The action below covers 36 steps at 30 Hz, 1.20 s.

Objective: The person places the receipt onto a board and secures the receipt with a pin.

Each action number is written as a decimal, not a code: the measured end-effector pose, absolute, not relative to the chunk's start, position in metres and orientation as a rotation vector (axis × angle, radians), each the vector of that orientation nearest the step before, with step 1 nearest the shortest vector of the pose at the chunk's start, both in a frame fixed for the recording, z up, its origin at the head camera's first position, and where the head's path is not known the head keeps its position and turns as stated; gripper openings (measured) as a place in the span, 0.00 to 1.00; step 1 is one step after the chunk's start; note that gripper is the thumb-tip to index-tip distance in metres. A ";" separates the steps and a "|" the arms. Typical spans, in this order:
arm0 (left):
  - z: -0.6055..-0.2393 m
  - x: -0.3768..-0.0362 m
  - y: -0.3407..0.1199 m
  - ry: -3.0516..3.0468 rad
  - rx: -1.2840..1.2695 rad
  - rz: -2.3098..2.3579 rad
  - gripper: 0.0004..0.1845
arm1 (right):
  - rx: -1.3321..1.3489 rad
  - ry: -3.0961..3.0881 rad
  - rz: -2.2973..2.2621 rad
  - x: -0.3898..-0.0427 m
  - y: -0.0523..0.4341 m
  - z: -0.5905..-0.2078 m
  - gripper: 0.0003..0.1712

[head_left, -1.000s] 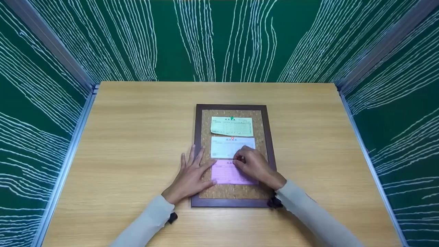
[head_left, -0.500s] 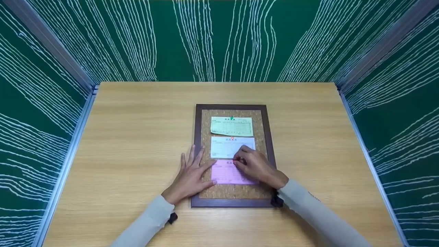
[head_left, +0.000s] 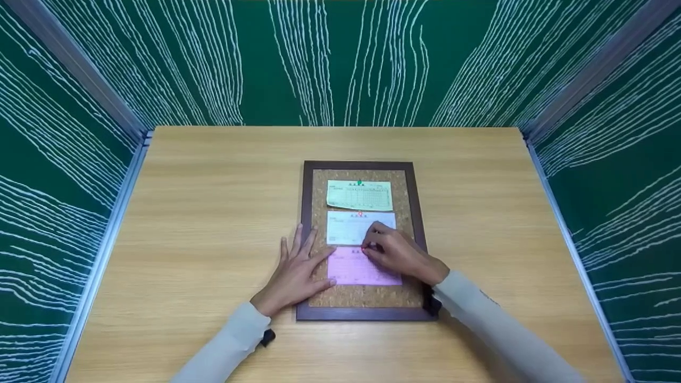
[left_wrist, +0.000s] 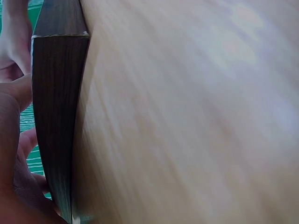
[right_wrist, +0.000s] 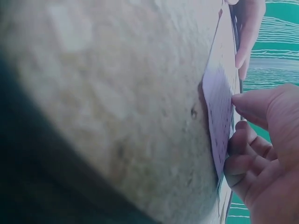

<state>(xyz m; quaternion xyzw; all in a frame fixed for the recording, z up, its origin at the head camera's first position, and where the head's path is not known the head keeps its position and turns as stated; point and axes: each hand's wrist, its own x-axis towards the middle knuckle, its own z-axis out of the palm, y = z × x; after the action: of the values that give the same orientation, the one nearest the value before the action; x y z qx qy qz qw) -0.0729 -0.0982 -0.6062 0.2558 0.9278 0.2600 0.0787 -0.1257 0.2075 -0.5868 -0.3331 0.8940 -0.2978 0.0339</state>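
A cork board with a dark brown frame lies on the wooden table. Three slips lie on it: a green slip under a green pin, a white slip under a red pin, and a pink slip nearest me. My left hand rests flat, fingers spread, across the board's left frame and cork. My right hand pinches a small red pin at the pink slip's top edge. In the right wrist view my fingers touch the pink slip on the cork. The left wrist view shows the frame beside my palm.
Green panels with white wavy lines wall the table at the back and on both sides, with metal rails along the side edges. Bare wood lies to the left and right of the board.
My right hand has crept slightly up the board and its forearm has swung a little to the right. The left hand and the slips have stayed in place.
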 end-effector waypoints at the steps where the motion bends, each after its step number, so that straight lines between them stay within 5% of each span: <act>1: -0.606 -0.073 -0.098 2.778 0.764 0.774 0.42 | -1.021 2.736 -0.926 -0.127 0.207 -0.587 0.02; 36: -0.608 -0.073 -0.099 2.777 0.776 0.781 0.41 | -0.963 2.742 -1.032 -0.132 0.205 -0.591 0.05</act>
<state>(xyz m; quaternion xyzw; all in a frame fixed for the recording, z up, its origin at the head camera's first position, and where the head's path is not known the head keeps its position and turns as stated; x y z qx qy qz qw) -0.0727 -0.0994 -0.6084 0.2591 0.9268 0.2607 0.0770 -0.1322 0.2048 -0.5912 -0.3121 0.8887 -0.3345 0.0291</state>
